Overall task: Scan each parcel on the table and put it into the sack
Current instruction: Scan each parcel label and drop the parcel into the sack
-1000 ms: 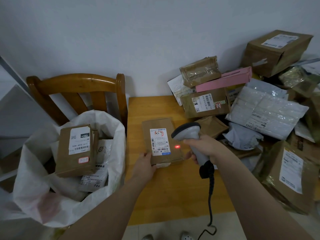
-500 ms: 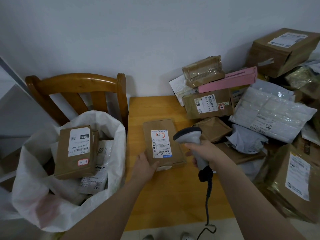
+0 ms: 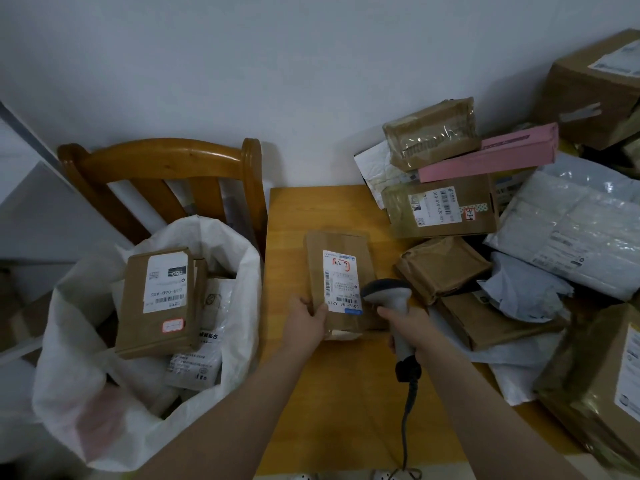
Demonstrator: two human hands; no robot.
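Note:
A flat brown parcel (image 3: 341, 268) with a white barcode label lies on the wooden table (image 3: 287, 237). My left hand (image 3: 306, 322) grips its near left corner, thumb on top. My right hand (image 3: 405, 329) holds the grey corded barcode scanner (image 3: 389, 296) by its handle, its head over the parcel's near right edge. The white sack (image 3: 239, 306) stands open to the left of the table, with a brown box (image 3: 157, 303) and a white packet inside.
A wooden chair (image 3: 162, 164) stands behind the sack. A heap of parcels fills the table's right side: brown boxes (image 3: 440, 209), a pink box (image 3: 491, 157), grey plastic mailers (image 3: 571, 230). A large carton (image 3: 592, 91) sits at the far right. The scanner's cable hangs over the near edge.
The red scan light seen on the parcel one second ago is gone. My right hand has drawn the scanner a little nearer to me. My left hand has closed on the parcel's corner.

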